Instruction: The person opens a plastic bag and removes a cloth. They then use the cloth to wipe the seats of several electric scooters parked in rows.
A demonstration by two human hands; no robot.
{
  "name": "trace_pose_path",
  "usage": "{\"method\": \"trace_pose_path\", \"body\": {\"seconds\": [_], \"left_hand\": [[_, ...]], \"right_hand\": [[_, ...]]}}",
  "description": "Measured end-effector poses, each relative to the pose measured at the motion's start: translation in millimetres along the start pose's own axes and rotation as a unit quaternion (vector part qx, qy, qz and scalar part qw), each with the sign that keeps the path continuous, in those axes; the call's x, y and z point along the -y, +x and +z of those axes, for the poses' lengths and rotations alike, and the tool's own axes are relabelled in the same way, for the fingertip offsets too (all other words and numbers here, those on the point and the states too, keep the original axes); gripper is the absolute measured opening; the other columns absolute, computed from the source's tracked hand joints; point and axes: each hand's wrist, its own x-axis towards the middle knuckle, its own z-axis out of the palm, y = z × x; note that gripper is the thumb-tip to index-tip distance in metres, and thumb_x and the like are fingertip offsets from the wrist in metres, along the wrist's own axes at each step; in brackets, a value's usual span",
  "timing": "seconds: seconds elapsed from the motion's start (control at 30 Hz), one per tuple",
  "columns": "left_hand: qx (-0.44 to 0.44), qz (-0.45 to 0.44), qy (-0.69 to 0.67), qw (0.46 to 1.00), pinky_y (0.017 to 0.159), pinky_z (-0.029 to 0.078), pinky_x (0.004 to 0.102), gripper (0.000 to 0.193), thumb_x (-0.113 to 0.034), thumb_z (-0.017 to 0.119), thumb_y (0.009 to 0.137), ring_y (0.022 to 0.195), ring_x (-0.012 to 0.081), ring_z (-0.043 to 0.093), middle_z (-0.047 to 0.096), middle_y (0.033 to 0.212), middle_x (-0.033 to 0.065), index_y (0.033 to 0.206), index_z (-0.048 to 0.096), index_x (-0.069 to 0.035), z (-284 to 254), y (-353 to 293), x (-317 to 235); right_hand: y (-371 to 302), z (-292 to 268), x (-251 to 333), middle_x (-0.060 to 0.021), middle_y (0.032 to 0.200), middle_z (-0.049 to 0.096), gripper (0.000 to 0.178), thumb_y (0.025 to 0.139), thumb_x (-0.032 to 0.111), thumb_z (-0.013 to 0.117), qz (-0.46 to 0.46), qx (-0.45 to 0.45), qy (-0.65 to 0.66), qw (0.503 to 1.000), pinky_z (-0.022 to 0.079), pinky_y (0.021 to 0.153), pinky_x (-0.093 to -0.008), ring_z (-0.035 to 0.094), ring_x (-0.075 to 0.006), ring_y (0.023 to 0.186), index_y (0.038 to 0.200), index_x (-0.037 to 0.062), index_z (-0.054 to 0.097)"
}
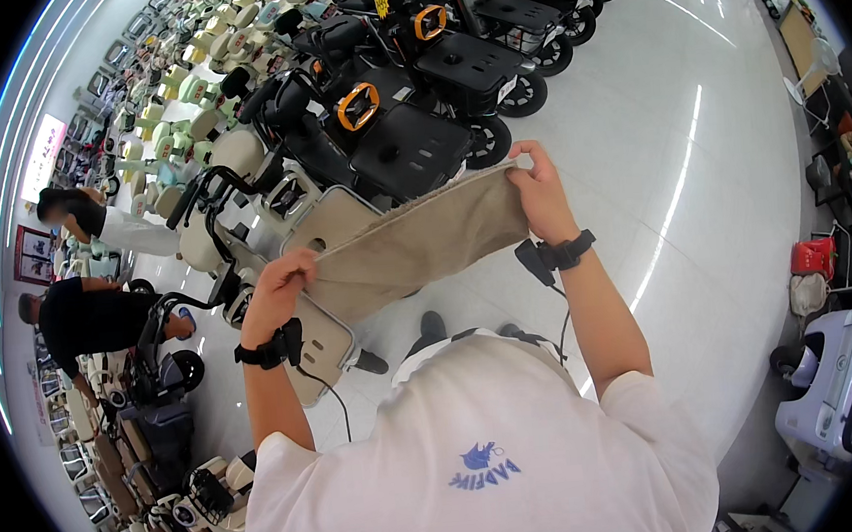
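Observation:
A brown-grey cloth (419,242) is stretched between my two hands, its upper edge slanting up to the right. My left hand (281,284) pinches its left corner, above the beige rear rack of a scooter. Higher up, my right hand (543,197) grips the right corner between thumb and fingers. The cloth hangs in front of me and hides part of the beige rack (329,223) behind it. Each wrist wears a black strap with a small device and a cable.
Black electric scooters (418,148) stand in a row ahead, several beige and green ones (179,125) beyond them. Two people (84,324) are at the left, one bending beside a dark scooter. Glossy white floor (657,181) stretches to the right, with a lilac vehicle (835,386) at its edge.

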Motion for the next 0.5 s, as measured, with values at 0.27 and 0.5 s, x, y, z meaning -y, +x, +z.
{"method": "trace_pose_path", "body": {"seconds": [0.27,0.5], "left_hand": [[-0.047,-0.123,0.028,0.991,0.084,0.049,0.0298,0.033,0.005,0.051,0.086,0.095,0.0190,0.063,0.069,0.092,0.0087,0.109,0.075,0.002,62.9,26.4,-3.8],[-0.133,-0.035,0.135,0.981,0.090,0.054,0.0410,0.029,-0.019,0.070,0.098,0.106,0.0359,0.068,0.071,0.110,0.0195,0.118,0.074,0.002,165.9,49.8,-34.8]], "right_hand": [[-19.9,13.0,-23.9,0.0036,0.074,0.057,0.025,0.099,0.004,0.055,-0.032,0.034,-0.202,0.978,0.035,0.055,-0.0285,0.046,-0.0052,0.064,0.122,0.0156,0.055],[-85.4,97.3,-36.8,-0.0179,0.087,0.072,0.040,0.096,0.005,0.058,-0.139,0.114,-0.189,0.965,0.056,0.074,-0.0360,0.073,-0.0276,0.080,0.136,0.0043,0.053]]}}
